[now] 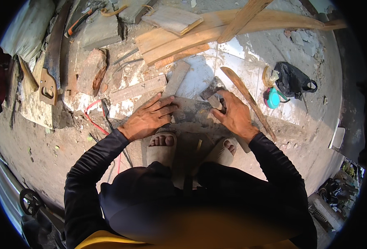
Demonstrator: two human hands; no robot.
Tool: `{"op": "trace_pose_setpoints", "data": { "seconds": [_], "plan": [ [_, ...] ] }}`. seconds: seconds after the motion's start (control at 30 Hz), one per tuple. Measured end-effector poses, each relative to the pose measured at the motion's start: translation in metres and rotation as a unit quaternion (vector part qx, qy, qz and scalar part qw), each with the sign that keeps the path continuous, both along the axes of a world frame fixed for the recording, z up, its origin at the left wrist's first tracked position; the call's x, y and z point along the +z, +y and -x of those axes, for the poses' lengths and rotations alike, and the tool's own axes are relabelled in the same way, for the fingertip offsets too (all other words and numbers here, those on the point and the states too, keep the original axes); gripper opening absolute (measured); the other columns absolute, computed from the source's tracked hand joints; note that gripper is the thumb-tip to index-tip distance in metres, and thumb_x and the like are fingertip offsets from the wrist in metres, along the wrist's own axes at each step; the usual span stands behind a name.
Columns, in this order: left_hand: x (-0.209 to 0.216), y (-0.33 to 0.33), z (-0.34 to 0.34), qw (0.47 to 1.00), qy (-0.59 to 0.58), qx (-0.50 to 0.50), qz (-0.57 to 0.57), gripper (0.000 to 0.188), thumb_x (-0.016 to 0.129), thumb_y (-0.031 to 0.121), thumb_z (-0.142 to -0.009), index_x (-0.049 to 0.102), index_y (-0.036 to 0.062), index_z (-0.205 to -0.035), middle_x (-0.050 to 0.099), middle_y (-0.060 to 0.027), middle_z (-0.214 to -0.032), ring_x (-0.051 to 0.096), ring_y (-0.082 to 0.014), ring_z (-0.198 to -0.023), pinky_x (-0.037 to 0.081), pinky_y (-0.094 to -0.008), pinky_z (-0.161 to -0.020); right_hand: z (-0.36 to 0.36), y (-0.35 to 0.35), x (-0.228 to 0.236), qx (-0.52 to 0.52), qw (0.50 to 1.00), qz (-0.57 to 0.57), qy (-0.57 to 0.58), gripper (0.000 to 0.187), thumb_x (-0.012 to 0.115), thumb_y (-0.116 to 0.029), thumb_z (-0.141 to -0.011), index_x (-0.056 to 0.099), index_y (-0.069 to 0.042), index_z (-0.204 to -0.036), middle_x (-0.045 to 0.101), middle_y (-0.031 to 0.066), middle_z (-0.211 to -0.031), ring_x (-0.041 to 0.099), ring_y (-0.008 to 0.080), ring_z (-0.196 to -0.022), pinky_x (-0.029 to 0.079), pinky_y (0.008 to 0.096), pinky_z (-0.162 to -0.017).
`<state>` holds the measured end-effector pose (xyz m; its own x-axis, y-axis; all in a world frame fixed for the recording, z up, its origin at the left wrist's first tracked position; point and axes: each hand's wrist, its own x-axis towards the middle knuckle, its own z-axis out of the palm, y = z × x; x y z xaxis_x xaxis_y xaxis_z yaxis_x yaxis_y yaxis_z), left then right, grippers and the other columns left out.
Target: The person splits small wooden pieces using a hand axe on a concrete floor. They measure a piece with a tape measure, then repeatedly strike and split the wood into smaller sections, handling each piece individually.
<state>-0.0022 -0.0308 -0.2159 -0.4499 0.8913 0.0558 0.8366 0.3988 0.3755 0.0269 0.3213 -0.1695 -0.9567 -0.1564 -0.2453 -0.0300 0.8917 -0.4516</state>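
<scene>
Left hand [147, 118]: bare, palm down, fingers spread, grasping nothing visible. Fingertips over the left part of a stained slab [189, 108]; contact cannot be told. Placement probably for steadying.

Right hand [236, 116]: bare, well apart from the left; thumb and fingers closed on a wooden piece [215, 102]. Side grip, presumably to leave the end free.

Wooden piece: one, at the slab's right part, beyond the sandals [162, 153]. Visible end points away from the person and leftward; long axis apparently on that slant, though the remainder is hidden by the hand. Dark block [212, 88] just beyond; whether joined, cannot be told.

Short board [138, 89]: beyond the left hand, long axis rising rightward.

Curved stick [246, 98]: beyond the right hand, running from far left to near right.

Handsaw [48, 86]: far left, handle toward the person, blade pointing away, seemingly laid aside within reach.

Black bag [293, 76]: right, beside a turquoise object [272, 98].
</scene>
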Motion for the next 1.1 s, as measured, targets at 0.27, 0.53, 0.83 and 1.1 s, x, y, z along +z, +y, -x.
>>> {"op": "trace_pose_setpoints", "data": {
  "seconds": [0.27,0.53,0.83,1.1],
  "plan": [
    [0.016,-0.048,0.012,0.992,-0.031,0.123,0.025,0.036,0.072,0.005,-0.092,0.070,0.0079,-0.128,0.047,-0.0129,-0.168,0.049,-0.0371,-0.152,0.050,-0.0459,-0.119,-0.004,0.017,0.001,-0.033,0.996,-0.060,-0.053,0.044,0.084,-0.038,-0.084,0.067,-0.007,-0.111,0.072,0.0174,-0.112,0.071,0.0412,-0.104,0.057,0.0498,-0.090],
    [-0.001,-0.028,-0.002,0.985,-0.011,0.153,-0.074,0.024,0.069,0.011,-0.098,0.067,0.0043,-0.121,0.054,-0.0166,-0.157,0.055,-0.0391,-0.143,0.051,-0.0482,-0.115,0.042,-0.007,0.013,0.107,0.984,0.006,0.140,0.044,0.075,-0.024,-0.096,0.066,-0.009,-0.136,0.057,0.0212,-0.153,0.056,0.0440,-0.136,0.047,0.0494,-0.116],
    [0.034,-0.016,-0.018,0.806,-0.429,0.291,-0.286,0.012,0.058,0.014,-0.113,0.058,0.0020,-0.117,0.070,-0.0153,-0.132,0.067,-0.0249,-0.119,0.051,-0.0361,-0.105,0.060,-0.024,-0.005,0.205,0.972,0.090,0.065,0.038,0.070,-0.021,-0.103,0.068,-0.010,-0.139,0.071,0.0158,-0.134,0.072,0.0348,-0.112,0.059,0.0415,-0.096],
    [0.044,-0.025,0.018,0.683,-0.446,0.436,-0.380,0.014,0.051,0.021,-0.117,0.049,0.0070,-0.118,0.077,-0.0099,-0.097,0.068,-0.0091,-0.066,0.050,-0.0240,-0.047,0.027,-0.034,0.022,0.054,0.969,0.239,0.019,0.030,0.073,-0.030,-0.106,0.076,0.000,-0.113,0.079,0.0142,-0.093,0.077,0.0250,-0.081,0.060,0.0337,-0.074]
  ]
}}
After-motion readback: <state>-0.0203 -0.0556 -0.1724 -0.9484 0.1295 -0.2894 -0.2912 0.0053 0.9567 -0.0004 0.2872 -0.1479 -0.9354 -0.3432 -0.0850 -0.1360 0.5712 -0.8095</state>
